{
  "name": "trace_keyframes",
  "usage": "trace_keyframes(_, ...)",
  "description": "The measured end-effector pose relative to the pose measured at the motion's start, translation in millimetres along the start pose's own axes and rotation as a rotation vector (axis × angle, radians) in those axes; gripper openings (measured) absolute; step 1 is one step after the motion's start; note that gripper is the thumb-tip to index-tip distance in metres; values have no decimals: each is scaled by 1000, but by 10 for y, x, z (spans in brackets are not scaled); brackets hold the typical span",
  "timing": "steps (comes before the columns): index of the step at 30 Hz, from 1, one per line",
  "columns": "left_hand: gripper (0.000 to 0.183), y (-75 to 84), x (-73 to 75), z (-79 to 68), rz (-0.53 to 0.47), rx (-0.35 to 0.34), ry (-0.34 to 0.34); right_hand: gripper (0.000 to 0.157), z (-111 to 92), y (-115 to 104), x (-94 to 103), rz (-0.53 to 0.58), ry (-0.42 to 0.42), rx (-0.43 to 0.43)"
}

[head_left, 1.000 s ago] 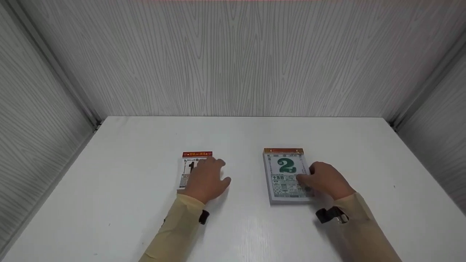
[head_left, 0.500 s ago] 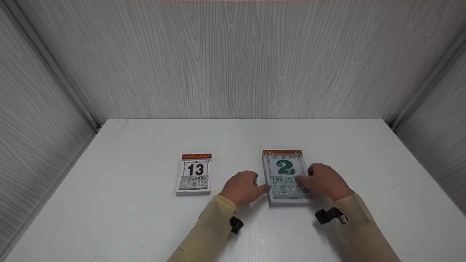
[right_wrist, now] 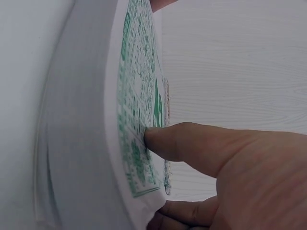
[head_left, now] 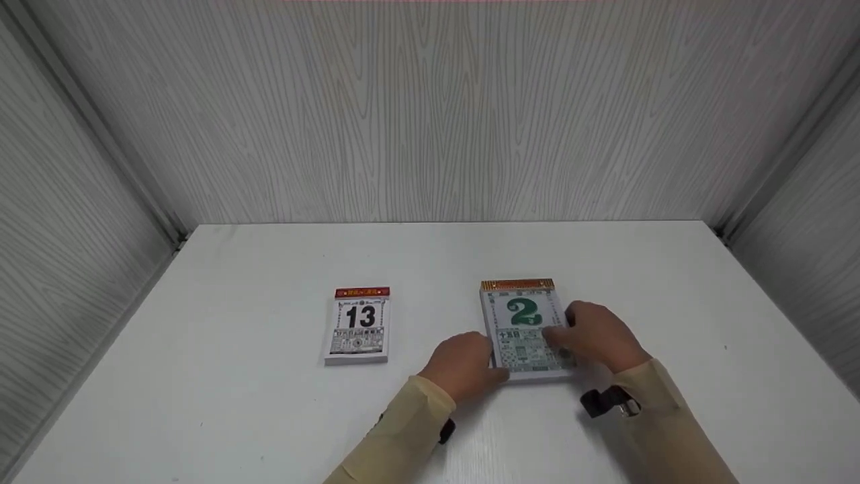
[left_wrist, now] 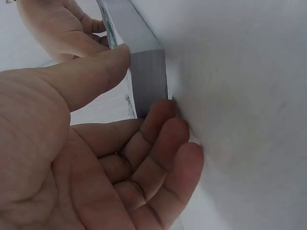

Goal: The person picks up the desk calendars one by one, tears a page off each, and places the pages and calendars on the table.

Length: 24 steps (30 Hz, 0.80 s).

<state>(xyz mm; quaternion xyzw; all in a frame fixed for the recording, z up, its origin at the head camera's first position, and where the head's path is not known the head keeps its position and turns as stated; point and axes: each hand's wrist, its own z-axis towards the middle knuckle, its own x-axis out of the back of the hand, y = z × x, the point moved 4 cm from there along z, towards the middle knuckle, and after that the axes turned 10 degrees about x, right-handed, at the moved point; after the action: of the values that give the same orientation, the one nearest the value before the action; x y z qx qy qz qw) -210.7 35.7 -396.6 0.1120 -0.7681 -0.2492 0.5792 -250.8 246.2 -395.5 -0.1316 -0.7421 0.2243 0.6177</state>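
Note:
A thick tear-off calendar [head_left: 521,336] with a green 2 and an orange-gold header lies right of the middle. My right hand [head_left: 601,336] grips its right side, the thumb pressing on the printed page in the right wrist view. At the lower left corner, my left hand [head_left: 463,366] holds the same calendar. In the left wrist view its thumb [left_wrist: 110,67] lies at the upper edge of the page block, and curled fingers [left_wrist: 163,139] reach the lower edge. A smaller tear-off calendar [head_left: 358,327], red-headed with a black 13, lies to the left, touched by neither hand.
Both calendars lie on a white tabletop [head_left: 222,376]. A grey wood-grain panel [head_left: 430,114] rises at the back, and side panels [head_left: 60,222] stand left and right. Black wrist devices [head_left: 605,401] sit at the sleeves.
My left hand has moved right, from over the smaller calendar to the larger one's lower left corner, and now holds it. The 13 is uncovered. My right hand has stayed at the larger calendar.

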Motion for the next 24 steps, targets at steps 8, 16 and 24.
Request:
trace_keyframes(8, 26, 52, -6, -30, 59, -20, 44, 39, -29, -63, 24, 35, 13, 10)
trace_keyframes(16, 27, 61, 9, -65, 115, -35, 78, 44, -4, -88, 3, 69, 18, 32)
trace_keyframes(24, 27, 45, 43, -77, 122, -32, 90, 45, -27, -203, 56, 137, 79, 136)
